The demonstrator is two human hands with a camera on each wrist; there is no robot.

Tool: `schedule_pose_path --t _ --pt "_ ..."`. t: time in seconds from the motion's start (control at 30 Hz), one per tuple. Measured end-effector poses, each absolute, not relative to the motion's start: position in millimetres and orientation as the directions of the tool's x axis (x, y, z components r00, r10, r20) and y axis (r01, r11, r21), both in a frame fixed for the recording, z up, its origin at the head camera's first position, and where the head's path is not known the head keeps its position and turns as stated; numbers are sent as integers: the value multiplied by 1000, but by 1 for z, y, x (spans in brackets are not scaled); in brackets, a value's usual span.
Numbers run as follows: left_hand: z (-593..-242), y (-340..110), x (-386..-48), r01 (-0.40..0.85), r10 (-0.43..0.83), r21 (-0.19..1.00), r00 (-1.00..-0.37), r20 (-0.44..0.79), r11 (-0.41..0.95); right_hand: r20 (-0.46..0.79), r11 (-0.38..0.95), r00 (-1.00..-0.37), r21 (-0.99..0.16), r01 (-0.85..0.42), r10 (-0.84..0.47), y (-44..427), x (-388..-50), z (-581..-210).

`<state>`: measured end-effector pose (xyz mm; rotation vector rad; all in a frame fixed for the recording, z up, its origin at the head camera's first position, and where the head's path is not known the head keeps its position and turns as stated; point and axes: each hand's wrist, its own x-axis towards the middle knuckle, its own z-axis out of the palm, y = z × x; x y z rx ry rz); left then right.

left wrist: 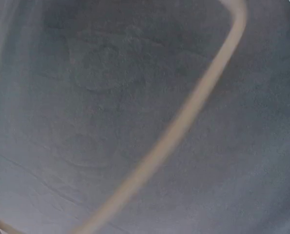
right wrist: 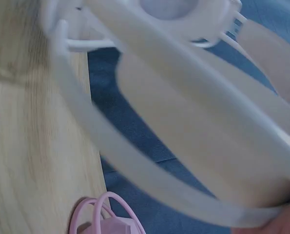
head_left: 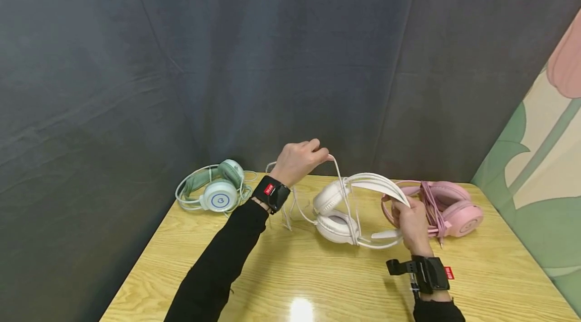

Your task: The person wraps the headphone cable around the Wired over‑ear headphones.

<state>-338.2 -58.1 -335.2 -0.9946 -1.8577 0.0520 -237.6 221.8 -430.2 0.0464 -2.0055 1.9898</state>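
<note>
White headphones [head_left: 337,226] are held up over the middle of the wooden table, tilted, with the ear cups toward the left. My right hand [head_left: 412,223] grips their headband [head_left: 379,181]; in the right wrist view the headband [right wrist: 198,92] crosses close to the camera, with part of the hand [right wrist: 276,224] at the lower right. My left hand [head_left: 299,161], raised to the left of the ear cups, pinches the white cable [head_left: 337,163], which loops down around the headphones. A blurred length of cable [left wrist: 169,141] runs across the left wrist view.
Green headphones [head_left: 220,195] lie at the table's back left. Pink headphones [head_left: 458,213] with a wound cable lie at the right, just beyond my right hand. A dark curtain [head_left: 290,60] hangs behind the table [head_left: 290,271], and a flower-patterned panel [head_left: 535,176] stands on the right.
</note>
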Motion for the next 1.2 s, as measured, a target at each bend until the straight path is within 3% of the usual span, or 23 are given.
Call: schedule_pose_path --t 0.17,0.37,0.57,0.8,0.93,1.03,1.2 --pt "-328 -61 -343 611 626 -402 -203 753 682 268 90 -960 -961 -260 78 224 -238 -432" --pt "-339 -66 -350 602 583 -322 -305 753 730 333 -140 -937 -938 -318 -102 227 -238 -433" --pt "-350 -69 -355 627 555 -237 -378 741 742 425 -371 -859 -875 -310 -286 233 -242 -439" --pt "-362 -76 -359 679 471 57 -565 678 731 473 -528 -796 -816 -235 -377 239 -244 -444" --pt "-366 -76 -360 671 440 183 -643 628 719 533 -616 -722 -765 -188 -441 238 -246 -446" --pt "-370 -73 -359 659 435 231 -680 591 716 595 -704 -652 -698 -128 -471 237 -248 -446" --pt "-378 -65 -355 689 502 254 -688 525 678 638 -758 -584 -650 -59 -501 234 -249 -445"
